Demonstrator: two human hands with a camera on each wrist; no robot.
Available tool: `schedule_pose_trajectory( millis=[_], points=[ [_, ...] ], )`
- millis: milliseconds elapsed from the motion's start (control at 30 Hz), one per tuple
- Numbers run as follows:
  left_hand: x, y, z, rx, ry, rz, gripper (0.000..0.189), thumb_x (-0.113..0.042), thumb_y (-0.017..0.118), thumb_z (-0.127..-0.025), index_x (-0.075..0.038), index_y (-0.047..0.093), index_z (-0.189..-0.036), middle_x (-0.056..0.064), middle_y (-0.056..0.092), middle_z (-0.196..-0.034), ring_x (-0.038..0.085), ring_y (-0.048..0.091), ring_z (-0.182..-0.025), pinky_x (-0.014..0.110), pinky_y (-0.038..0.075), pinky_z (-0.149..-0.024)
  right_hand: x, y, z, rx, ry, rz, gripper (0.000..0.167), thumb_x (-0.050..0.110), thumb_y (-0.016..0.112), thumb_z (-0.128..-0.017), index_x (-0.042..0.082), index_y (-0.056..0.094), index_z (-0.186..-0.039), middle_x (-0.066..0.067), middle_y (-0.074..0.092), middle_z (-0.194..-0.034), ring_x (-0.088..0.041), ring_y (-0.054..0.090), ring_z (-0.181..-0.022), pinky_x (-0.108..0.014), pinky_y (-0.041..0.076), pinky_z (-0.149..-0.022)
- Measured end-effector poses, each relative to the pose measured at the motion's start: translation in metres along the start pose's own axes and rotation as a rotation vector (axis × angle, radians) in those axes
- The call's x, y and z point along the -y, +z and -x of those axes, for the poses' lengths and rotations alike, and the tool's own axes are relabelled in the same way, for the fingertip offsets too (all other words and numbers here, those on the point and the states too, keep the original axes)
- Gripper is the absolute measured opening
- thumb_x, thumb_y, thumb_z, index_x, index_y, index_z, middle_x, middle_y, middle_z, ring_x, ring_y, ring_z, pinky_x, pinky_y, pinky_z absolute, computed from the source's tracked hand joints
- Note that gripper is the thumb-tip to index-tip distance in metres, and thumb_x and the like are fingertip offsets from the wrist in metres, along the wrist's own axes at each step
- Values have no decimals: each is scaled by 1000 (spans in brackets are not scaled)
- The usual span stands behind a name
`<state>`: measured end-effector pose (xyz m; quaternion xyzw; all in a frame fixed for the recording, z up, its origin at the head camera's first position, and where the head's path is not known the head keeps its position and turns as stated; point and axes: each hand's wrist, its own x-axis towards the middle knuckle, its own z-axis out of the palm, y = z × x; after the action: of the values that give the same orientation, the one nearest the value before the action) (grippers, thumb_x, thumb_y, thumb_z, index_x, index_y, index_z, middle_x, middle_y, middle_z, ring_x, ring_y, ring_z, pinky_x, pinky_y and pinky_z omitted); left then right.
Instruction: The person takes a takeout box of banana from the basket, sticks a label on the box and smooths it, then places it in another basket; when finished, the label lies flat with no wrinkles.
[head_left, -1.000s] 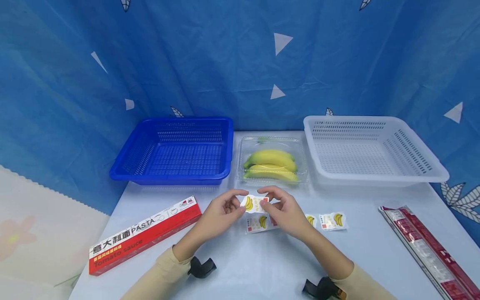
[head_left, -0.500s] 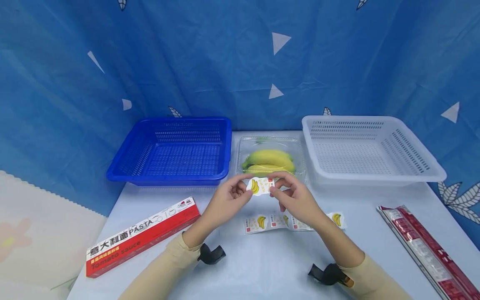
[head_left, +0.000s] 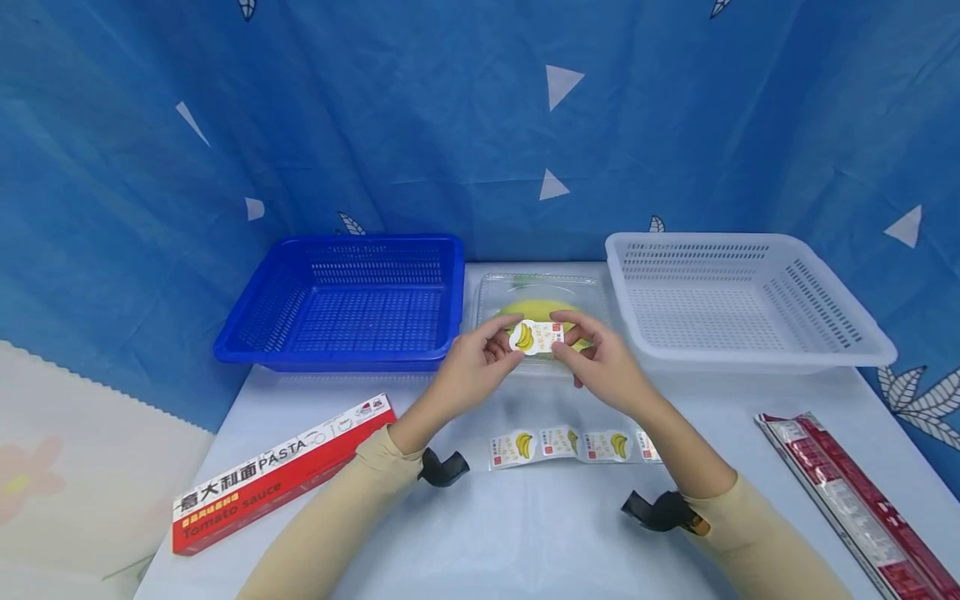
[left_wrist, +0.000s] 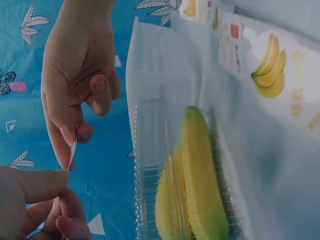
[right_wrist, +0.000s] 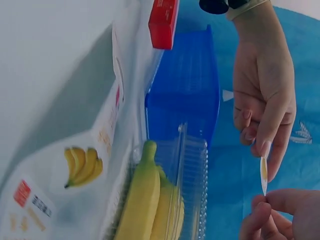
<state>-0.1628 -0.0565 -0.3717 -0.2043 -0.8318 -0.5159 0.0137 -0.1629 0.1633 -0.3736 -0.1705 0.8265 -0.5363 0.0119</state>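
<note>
A white sticker (head_left: 536, 337) with a banana picture is stretched between both hands, above the near side of a clear plastic box (head_left: 487, 287) of bananas. My left hand (head_left: 477, 360) pinches its left end between thumb and forefinger. The right hand (head_left: 604, 364) pinches the other end in the same way. Seen from each wrist, the sticker is nearly edge-on. Inside the box lie yellow-green bananas (left_wrist: 197, 170), partly covered by the hands in the head view. Nearer the person, a strip of banana stickers (head_left: 566, 445) lies on the table, its right end hidden by the right forearm.
A blue basket (head_left: 247, 333) stands left of the box and a white basket (head_left: 750, 360) right of it. A red and white pasta box (head_left: 285, 477) lies at the left; a long red and silver packet (head_left: 855, 500) lies at the right. A blue curtain (head_left: 480, 125) hangs behind.
Both hands have moved forward and slightly right with the sticker, from over the strip to over the plastic box. More of the strip's middle shows on the table.
</note>
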Motion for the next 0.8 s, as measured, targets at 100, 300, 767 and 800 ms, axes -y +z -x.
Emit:
schedule_pose_trajectory(
  millis=[100,300,767,800],
  points=[
    [-2,2,-10,-3,9,-55,46,-11,69,-93,-9,58,-137,4,61,-88,12,57,-75,22,51,-67,1,-5,-7,3,17,54,43,18,65,-97,9,54,-138,-14,60,-93,-26,55,-49,-30,50,-48],
    [-5,6,-30,28,-17,-169,48,-15,68,-95,-11,55,-141,3,61,-93,14,59,-78,24,50,-65,1,-15,-23,5,66,174,43,22,64,-97,15,55,-138,-10,59,-95,-24,55,-49,-31,49,-49],
    [3,16,-76,17,-94,-362,46,-13,63,-97,-9,53,-142,3,58,-90,16,53,-75,24,44,-63,-9,-19,-63,-17,95,414,42,23,62,-98,14,54,-138,-8,61,-96,-17,41,-50,-30,40,-49],
    [4,16,-78,16,-96,-376,46,-12,63,-97,-8,54,-142,4,58,-89,16,53,-76,24,44,-64,-9,-18,-65,-16,98,434,43,23,62,-98,14,54,-139,-9,62,-97,-18,42,-50,-30,41,-49]
  ],
)
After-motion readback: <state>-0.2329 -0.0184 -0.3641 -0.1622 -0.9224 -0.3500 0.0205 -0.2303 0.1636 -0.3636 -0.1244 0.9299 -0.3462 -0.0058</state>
